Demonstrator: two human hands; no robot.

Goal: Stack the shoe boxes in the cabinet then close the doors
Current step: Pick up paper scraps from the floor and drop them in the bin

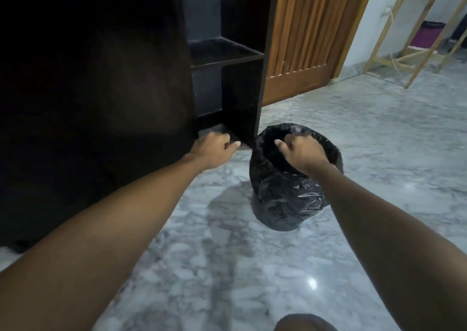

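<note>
Grey marble floor, dark cabinet – left hand and right hand fingers curled, grasp unclear, black bin.

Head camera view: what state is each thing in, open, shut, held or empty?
Dark wooden cabinet: open, the shelves in view hold no boxes.
Dark cabinet door: swung open, left hand at its bottom corner.
Left hand: fingers curled, grip unclear.
Right hand: fingers curled, over the bin's rim.
Bin lined with black plastic bag: upright, mouth open.
Brown slatted wooden door: state unclear.
</note>
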